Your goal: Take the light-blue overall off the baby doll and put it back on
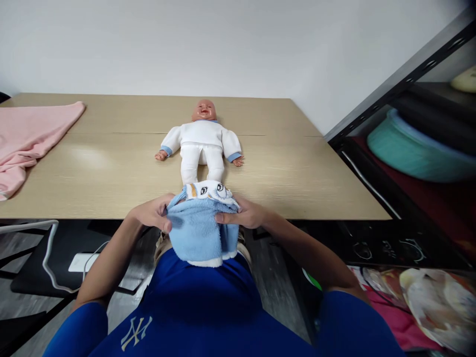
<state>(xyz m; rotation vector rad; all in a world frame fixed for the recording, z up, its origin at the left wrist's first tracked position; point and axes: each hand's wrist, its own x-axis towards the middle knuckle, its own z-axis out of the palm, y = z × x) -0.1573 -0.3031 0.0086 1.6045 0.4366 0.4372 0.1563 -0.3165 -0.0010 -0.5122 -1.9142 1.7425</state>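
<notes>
A small light-blue fleece garment [199, 230] with a white band and stitched eyes hangs between my hands at the table's front edge. My left hand [158, 212] grips its left side, thumb in front. On the other side my right hand [243, 212] pinches the fabric, its thumb across the blue front and the other fingers hidden. Just beyond lies a baby doll [203, 134] on its back in a white top with blue cuffs and white legs. The garment covers the doll's feet from view; whether it touches them I cannot tell.
The wooden table [290, 163] meets a white wall. A pink cloth [33, 136] lies at its left. On the right a black rack holds a teal bowl [420, 148], above a panel with knobs and plastic bags [439, 307]. A white cable [50, 253] hangs at lower left.
</notes>
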